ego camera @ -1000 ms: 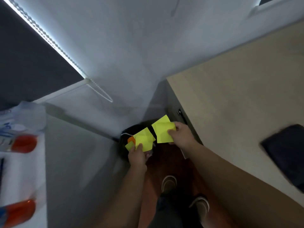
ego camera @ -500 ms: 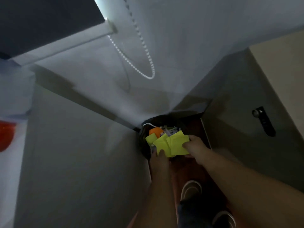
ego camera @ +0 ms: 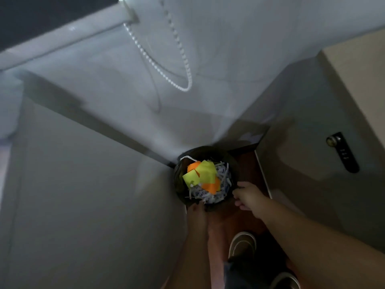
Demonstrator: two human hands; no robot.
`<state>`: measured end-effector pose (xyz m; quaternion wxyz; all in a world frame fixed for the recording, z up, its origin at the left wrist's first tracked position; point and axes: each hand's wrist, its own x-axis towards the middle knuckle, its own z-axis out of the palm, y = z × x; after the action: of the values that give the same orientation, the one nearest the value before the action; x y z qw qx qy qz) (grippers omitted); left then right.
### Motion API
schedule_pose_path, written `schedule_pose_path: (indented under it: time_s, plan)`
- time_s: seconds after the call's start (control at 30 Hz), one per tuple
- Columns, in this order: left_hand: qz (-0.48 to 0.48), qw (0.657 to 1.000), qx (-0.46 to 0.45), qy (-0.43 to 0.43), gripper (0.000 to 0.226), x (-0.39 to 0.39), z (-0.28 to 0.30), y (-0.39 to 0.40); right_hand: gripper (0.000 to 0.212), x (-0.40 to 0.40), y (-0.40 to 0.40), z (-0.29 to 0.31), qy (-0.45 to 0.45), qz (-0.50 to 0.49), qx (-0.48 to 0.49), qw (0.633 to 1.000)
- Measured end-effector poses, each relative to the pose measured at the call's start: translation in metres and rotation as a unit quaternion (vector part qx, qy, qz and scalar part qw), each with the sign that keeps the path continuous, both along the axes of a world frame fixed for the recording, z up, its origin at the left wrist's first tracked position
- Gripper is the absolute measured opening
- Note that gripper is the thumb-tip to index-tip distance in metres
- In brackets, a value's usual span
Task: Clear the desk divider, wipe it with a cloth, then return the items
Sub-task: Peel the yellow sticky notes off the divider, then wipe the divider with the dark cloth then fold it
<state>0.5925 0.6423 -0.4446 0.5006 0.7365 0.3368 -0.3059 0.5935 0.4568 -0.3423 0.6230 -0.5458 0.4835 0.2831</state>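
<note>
Two white shoes stand nearest on the reddish floor, and just beyond them both hands hover at the near rim of a black waste bin. The left hand sits in shadow at the near-left edge of the rim; nothing shows in it, but I cannot tell how far its fingers are spread. The right hand is at the near-right edge, fingers loosely curled and holding nothing.

Inside the bin, yellow sticky notes and orange sticky notes lie loose on top of a heap of shredded paper that fills it almost to the rim. The desk divider itself is not clearly identifiable from here, so its state cannot be judged.

With the bin this full, the light notes could slide off or be flicked out onto the floor if a withdrawing hand brushes the heap. A knock against the rim could tip shreds out too. If these notes were meant to go back on the divider, they are now mixed with waste.

Farther off, a bead cord hangs on the far wall, and a cabinet lock shows at right
</note>
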Motion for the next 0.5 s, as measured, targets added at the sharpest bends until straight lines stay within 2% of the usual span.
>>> schedule_pose_path:
  time_s: [0.03, 0.13, 0.27, 0.4, 0.5]
  plan:
    - [-0.044, 0.999, 0.025, -0.011, 0.042, 0.000, 0.032, -0.009, 0.051, -0.005, -0.004, 0.012, -0.006, 0.003, -0.006, 1.000]
    - [-0.099, 0.991, 0.008, -0.093, 0.034, 0.000, 0.135, -0.035, 0.043, -0.024, -0.021, 0.068, -0.035, 0.002, -0.014, 0.999]
    - [-0.185, 0.968, -0.045, -0.166, 0.017, 0.001, 0.219, -0.064, 0.032, -0.042, -0.040, 0.155, -0.109, -0.020, -0.013, 0.994]
    - [-0.279, 0.921, -0.093, -0.254, 0.024, 0.001, 0.306, -0.104, 0.023, -0.071, -0.062, 0.242, -0.200, -0.087, -0.033, 0.975]
    - [-0.364, 0.879, -0.124, -0.281, 0.025, -0.009, 0.357, -0.145, 0.020, -0.104, -0.087, 0.289, -0.257, -0.208, -0.055, 0.942]
